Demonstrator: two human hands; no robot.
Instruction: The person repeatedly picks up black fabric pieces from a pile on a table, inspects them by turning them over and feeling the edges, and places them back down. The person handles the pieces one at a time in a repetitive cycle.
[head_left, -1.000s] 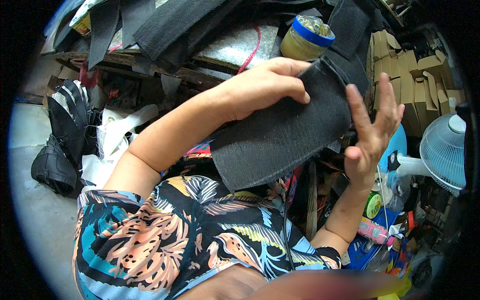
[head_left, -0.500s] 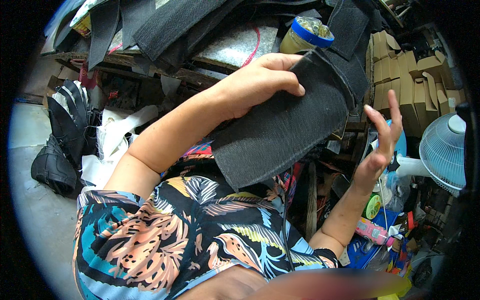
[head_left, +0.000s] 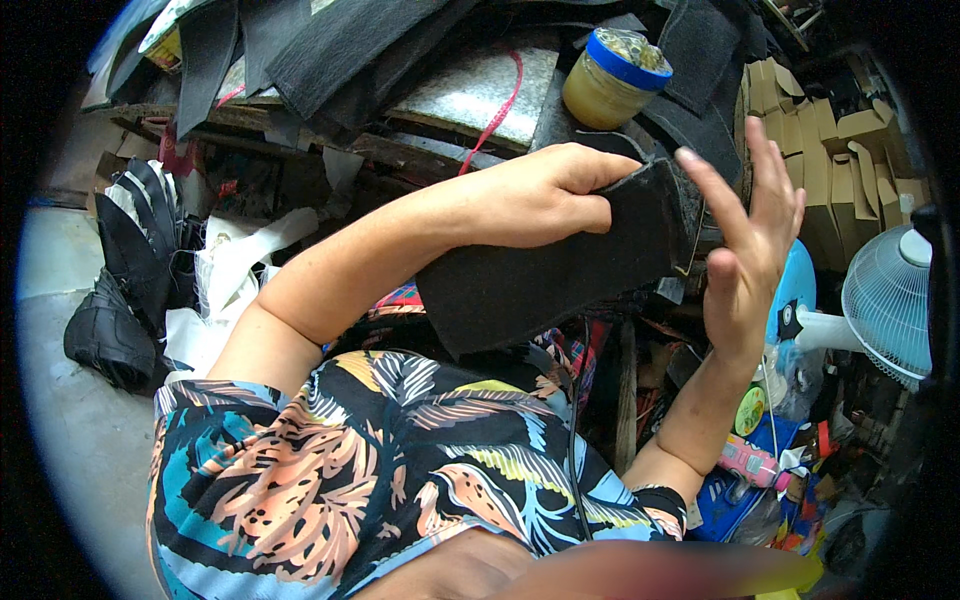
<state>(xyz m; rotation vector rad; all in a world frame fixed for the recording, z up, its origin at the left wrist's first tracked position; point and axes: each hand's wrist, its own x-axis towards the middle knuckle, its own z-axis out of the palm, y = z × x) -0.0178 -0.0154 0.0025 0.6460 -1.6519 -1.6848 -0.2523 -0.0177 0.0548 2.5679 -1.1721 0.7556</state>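
Black felt fills our left hand: we grip the black felt piece by its upper edge, fingers curled over it, holding it up above our lap. Our right hand is open, fingers spread, palm facing the piece's right edge and just beside it, grasping nothing. Beyond the hands a glue jar with a blue rim stands on the cluttered workbench among more dark felt strips. A white fan sits at our right.
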